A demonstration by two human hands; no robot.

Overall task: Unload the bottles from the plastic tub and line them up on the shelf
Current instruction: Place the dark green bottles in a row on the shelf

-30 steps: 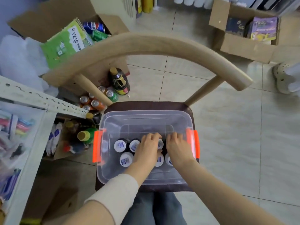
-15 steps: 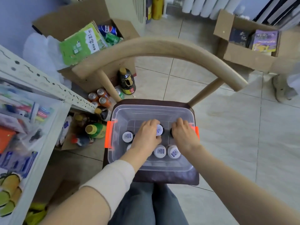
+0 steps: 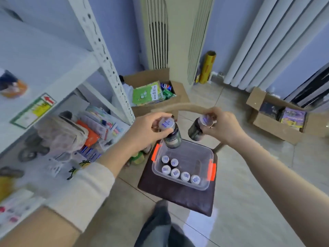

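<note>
Bottle (image 3: 173, 138) held by cap in left hand (image 3: 147, 129), second bottle (image 3: 195, 134) in right hand (image 3: 222, 126).

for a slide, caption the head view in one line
Left hand grips one bottle, right hand a second bottle, above the plastic tub holding six more bottles.

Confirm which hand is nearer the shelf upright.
Left. The left hand, gripping a bottle, sits just right of the shelf upright; the right hand holds another bottle farther right.
</note>
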